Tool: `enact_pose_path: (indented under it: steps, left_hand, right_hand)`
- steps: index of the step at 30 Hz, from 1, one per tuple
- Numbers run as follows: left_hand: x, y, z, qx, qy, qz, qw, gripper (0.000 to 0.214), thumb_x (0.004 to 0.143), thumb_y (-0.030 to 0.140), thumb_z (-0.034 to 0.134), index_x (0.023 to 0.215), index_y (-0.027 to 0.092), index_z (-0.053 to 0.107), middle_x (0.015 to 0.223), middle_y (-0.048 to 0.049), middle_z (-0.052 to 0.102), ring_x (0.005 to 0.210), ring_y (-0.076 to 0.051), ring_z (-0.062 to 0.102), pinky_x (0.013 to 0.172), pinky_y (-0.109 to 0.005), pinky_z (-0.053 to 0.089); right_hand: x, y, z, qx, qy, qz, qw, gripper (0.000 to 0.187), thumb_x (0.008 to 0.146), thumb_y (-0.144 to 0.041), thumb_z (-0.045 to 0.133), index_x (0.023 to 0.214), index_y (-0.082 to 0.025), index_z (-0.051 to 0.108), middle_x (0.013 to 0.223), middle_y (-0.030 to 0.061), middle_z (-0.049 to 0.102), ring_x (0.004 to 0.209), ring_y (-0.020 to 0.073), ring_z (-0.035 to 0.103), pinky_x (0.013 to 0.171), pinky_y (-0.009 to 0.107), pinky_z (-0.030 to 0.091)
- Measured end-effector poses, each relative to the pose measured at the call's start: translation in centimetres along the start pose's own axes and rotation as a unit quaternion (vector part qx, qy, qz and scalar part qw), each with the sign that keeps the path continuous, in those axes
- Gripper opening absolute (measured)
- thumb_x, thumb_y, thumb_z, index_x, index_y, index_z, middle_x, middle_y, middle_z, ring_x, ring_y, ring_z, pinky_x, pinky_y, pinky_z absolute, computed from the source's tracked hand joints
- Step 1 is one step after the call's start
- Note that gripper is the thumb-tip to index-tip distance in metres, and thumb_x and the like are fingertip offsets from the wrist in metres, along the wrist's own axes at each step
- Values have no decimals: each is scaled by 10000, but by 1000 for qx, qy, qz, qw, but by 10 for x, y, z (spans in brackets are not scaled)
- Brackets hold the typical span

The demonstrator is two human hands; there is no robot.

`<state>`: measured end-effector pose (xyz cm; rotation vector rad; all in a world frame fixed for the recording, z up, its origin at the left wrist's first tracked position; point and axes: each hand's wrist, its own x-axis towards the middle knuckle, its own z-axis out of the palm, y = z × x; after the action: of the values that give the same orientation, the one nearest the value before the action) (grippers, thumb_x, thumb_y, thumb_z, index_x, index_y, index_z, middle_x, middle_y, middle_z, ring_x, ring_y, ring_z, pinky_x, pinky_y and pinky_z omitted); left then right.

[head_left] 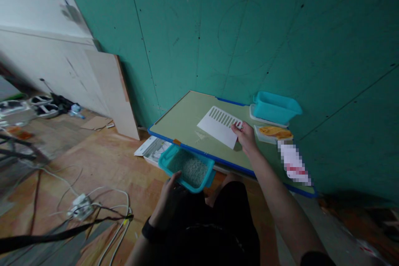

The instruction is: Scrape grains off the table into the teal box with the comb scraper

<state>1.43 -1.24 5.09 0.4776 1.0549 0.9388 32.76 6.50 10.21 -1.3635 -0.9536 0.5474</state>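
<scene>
My left hand (168,200) grips the near edge of a teal tub (188,168) filled with pale grey granules, held below the table's front edge over my lap. My right hand (245,135) reaches onto the low green table (181,122) and pinches the right edge of a white slotted card (220,125), which lies flat on the tabletop. A dark band sits on my left wrist.
At the table's back right stand an empty teal tub (276,107) on a white lid and a clear tray with yellow pieces (274,133). A white packet (294,163) lies at the right. Cables and a power strip (81,206) trail over the wooden floor. A teal wall backs the table.
</scene>
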Motion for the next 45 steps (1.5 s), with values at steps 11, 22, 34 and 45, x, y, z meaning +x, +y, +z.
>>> enact_pose_path:
  steps: [11, 22, 34, 45]
  left_hand:
    - [10, -3, -10, -4, -11, 17, 1000, 366, 711, 388, 751, 998, 190, 640, 957, -67, 690, 808, -235, 713, 697, -356, 591]
    - [-15, 6, 1, -18, -10, 24, 999, 371, 634, 342, 800, 940, 200, 646, 743, -1, 625, 784, -233, 700, 716, -357, 577]
    - [-13, 9, 6, 1, 7, 24, 1000, 324, 711, 362, 743, 983, 205, 663, 813, -28, 667, 714, -207, 697, 622, -305, 567]
    - [-1, -1, 2, -20, -2, -7, 1000, 344, 706, 399, 761, 957, 194, 645, 762, -24, 655, 719, -217, 704, 618, -309, 568]
  right_hand:
    - [20, 15, 15, -125, -18, -48, 991, 316, 674, -477, 685, 798, -199, 602, 775, 65, 707, 700, 231, 641, 618, 327, 499]
    - [-19, 4, 43, -73, -72, -5, 995, 315, 686, -458, 708, 825, -186, 632, 784, 59, 712, 682, 208, 638, 597, 289, 478]
    - [-30, -4, 52, -26, -109, 15, 994, 325, 687, -434, 718, 854, -165, 641, 797, 59, 706, 677, 194, 633, 582, 278, 476]
    - [-38, -19, 55, 29, -125, 47, 991, 390, 648, -477, 759, 857, -176, 624, 784, 57, 698, 644, 192, 626, 566, 286, 487]
